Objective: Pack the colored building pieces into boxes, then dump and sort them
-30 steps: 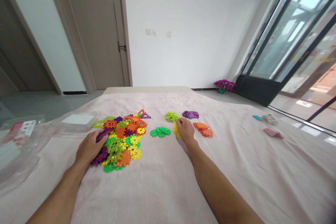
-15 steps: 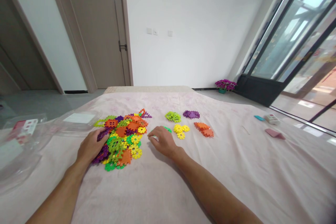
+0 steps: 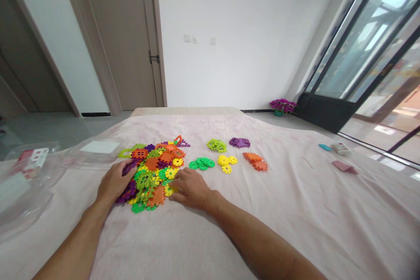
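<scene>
A mixed heap of plastic interlocking toy pieces [image 3: 151,164] in orange, purple, green and yellow lies on the cloth, some square and toothed, others round and notched. Against its left side rests my left hand [image 3: 113,180], thumb and fingers apart, fingertips touching purple pieces [image 3: 127,191] and partly hidden. My right hand [image 3: 190,187] is at the heap's right edge with its fingers spread over a yellow notched disc [image 3: 168,190]; no firm grip shows. Just beyond it lies a group of green discs [image 3: 202,163].
Separate groups hold yellow discs [image 3: 226,162], light-green pieces [image 3: 216,145], purple pieces [image 3: 239,142] and orange pieces [image 3: 255,161]. Clear plastic packaging [image 3: 75,153] lies at left. At right are a small white box [image 3: 340,149], a blue item [image 3: 324,147] and a pink folded piece [image 3: 344,167].
My right hand has moved left and nearer, from beside the green discs to the heap's right edge, uncovering those discs. My left hand has stayed in place.
</scene>
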`<state>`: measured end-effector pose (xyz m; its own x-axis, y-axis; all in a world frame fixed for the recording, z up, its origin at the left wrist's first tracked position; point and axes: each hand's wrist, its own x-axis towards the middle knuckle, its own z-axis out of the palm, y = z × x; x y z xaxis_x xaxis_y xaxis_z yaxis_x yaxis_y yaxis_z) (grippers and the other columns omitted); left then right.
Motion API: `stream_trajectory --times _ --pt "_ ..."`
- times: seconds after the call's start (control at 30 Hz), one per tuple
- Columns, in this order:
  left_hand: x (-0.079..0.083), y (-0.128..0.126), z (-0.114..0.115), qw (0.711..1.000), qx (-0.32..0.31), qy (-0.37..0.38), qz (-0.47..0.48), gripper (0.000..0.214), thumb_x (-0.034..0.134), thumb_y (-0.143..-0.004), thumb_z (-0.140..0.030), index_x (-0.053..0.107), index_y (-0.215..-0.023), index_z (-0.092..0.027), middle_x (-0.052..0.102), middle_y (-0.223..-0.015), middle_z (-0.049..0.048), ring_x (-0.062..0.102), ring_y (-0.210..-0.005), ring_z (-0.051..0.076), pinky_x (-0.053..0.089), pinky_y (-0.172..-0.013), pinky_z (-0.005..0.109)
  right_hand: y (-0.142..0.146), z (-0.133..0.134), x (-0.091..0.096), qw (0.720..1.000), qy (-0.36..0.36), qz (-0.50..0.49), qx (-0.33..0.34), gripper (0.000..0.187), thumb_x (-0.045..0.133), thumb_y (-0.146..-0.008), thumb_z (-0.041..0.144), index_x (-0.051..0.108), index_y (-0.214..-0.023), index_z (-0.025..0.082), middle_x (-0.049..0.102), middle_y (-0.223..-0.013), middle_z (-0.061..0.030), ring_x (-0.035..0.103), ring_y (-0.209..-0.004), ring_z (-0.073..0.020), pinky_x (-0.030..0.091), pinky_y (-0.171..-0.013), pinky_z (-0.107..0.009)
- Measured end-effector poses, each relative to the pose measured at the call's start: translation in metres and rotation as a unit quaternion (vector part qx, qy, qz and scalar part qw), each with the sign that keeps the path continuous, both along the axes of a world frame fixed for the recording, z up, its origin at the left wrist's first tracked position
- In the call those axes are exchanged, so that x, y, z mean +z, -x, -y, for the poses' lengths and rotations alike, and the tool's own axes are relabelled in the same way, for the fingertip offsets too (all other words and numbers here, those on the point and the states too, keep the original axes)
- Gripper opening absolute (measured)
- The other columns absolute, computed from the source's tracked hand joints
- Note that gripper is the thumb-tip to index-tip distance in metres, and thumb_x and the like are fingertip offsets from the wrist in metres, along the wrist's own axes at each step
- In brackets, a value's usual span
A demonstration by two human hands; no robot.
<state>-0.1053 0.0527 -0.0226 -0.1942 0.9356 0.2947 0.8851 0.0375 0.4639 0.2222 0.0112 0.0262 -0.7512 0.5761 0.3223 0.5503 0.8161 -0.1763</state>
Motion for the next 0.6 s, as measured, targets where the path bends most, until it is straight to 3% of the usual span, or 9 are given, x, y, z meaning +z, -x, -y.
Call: stream_trajectory --times 0.13,0.27,0.33,0.43,0.6 --pt "0.0006 -0.0001 -0.0004 1.0 -0.003 -0.001 0.0 0.06 0.044 -0.092 -0.059 0.062 -0.133 -0.019 0.063 -0.14 0.0137 0.058 -0.13 0.032 0.044 -0.111 0.045 -0.0043 0.0012 0.0032 0.999 -0.024 0.007 0.035 0.029 0.061 -0.098 0.046 0.068 -0.09 0.019 0.067 -0.095 -0.0065 0.055 -0.089 -0.0196 0.039 -0.077 -0.032" --pt "0.0008 -0.0004 0.0002 1.0 -0.008 -0.006 0.001 0.058 0.044 -0.092 -0.057 0.062 -0.133 -0.019 0.063 -0.139 0.0142 0.058 -0.13 0.031 0.044 -0.111 0.045 -0.0066 0.0027 0.0041 0.999 -0.039 0.012 0.029 0.026 0.055 -0.101 0.035 0.066 -0.083 0.019 0.067 -0.09 -0.0056 0.055 -0.084 -0.0181 0.038 -0.075 -0.031" --pt "0.0012 -0.0009 0.0008 1.0 -0.007 -0.003 0.002 0.058 0.044 -0.093 -0.057 0.062 -0.132 -0.019 0.063 -0.139 0.0143 0.058 -0.13 0.032 0.044 -0.111 0.046 -0.0062 0.0032 0.0033 0.999 -0.032 0.003 0.018 0.028 0.058 -0.099 0.045 0.068 -0.094 0.019 0.068 -0.098 -0.0063 0.057 -0.087 -0.0184 0.038 -0.075 -0.031" --pt "0.002 -0.0014 0.0012 1.0 -0.004 0.002 0.003 0.058 0.044 -0.092 -0.057 0.062 -0.132 -0.019 0.062 -0.14 0.0137 0.057 -0.131 0.031 0.044 -0.112 0.045 -0.0041 0.0035 0.0012 1.0 -0.016 -0.004 -0.005 0.048 0.065 -0.09 0.065 0.068 -0.111 0.022 0.068 -0.106 -0.0068 0.057 -0.091 -0.0203 0.038 -0.074 -0.031" --pt "0.0021 -0.0011 0.001 1.0 -0.006 0.003 0.004 0.06 0.043 -0.092 -0.059 0.062 -0.133 -0.019 0.062 -0.141 0.0135 0.057 -0.131 0.032 0.044 -0.112 0.046 -0.0019 0.0017 -0.0037 0.999 0.012 0.002 -0.03 0.045 0.072 -0.084 0.062 0.069 -0.102 0.021 0.068 -0.097 -0.0058 0.058 -0.09 -0.0213 0.038 -0.074 -0.031"
